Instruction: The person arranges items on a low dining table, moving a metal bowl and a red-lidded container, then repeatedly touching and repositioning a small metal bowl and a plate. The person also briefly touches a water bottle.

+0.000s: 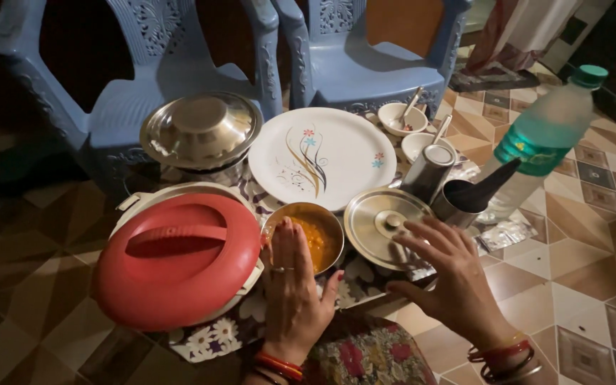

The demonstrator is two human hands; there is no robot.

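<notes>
Head camera looks steeply down, close over the floor-laid dishes point(320, 157).

A clear plastic bottle point(545, 135) with a green label stands far right, beside what seems a crumpled foil wrapper point(505, 234)

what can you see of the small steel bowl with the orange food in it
The small steel bowl is round, shiny metal, upright and uncovered, filled with a yellow-orange, lumpy food. It stands on a floral cloth on the floor, between the red casserole lid and a flat steel lid, just below the white flowered plate. The left hand lies over its near rim, fingers flat and covering part of the bowl; whether they touch the food cannot be told.
</notes>
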